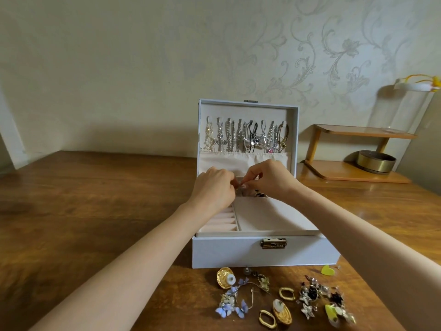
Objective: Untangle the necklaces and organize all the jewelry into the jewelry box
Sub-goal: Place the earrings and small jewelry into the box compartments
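The box sits on the table with its long axis running left to right and its latch facing the person. Its lid stands upright along the box's far edge, with the inside turned toward the person. Necklaces hang lengthwise down the lid, side by side in a row, and their lower ends drop into a gathered pocket. Over the far part of the box's tray, the left hand and right hand meet. Both sets of fingers are curled together, pinching a small piece too tiny to identify. Ring rolls fill the tray's left side. Just in front of the box, loose earrings lie scattered on the table. To the right of the box, a wooden stand carries a round tin.
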`<state>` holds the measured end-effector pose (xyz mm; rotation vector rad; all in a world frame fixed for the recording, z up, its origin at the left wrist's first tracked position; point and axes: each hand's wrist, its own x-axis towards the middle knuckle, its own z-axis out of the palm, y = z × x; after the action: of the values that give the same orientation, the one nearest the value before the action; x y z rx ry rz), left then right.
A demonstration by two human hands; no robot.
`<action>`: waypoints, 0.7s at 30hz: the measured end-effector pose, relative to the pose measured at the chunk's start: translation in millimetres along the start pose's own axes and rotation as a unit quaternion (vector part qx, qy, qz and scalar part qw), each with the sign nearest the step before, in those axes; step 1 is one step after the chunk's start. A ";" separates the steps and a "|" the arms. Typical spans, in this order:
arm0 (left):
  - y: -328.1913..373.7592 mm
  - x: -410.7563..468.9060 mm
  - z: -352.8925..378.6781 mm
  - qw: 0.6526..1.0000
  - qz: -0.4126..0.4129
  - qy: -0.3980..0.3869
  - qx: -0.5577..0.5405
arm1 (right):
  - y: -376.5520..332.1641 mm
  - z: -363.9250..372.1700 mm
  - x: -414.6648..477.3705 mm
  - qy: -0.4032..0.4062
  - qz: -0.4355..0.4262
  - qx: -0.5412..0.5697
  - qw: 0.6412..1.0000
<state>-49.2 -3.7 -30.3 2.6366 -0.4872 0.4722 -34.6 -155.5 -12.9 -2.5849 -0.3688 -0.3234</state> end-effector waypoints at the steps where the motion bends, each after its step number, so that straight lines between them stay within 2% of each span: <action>1: 0.0 -0.4 -0.3 1.000 0.001 0.009 -0.003 | 1.0 -1.5 -1.4 0.021 -0.005 0.004 1.000; 5: 1.7 -2.2 -2.9 0.999 0.016 0.046 -0.025 | 13.2 -17.3 -11.5 0.066 -0.001 0.025 0.998; 10: 1.2 -2.7 -2.3 0.999 0.035 0.036 -0.002 | 43.9 -37.5 -33.2 0.120 0.031 0.042 0.991; 18: 1.7 -4.6 -3.5 0.992 0.070 0.093 -0.040 | 71.9 -59.8 -75.1 0.006 0.023 0.033 0.999; 21: -1.2 -11.5 -5.9 0.986 0.061 0.112 -0.105 | 73.7 -63.3 -80.4 -0.002 0.013 -0.037 0.999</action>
<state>-60.3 3.0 -30.2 2.3274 -0.5934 0.7056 -96.3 -265.3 -16.2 -2.6609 -0.3298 -0.3271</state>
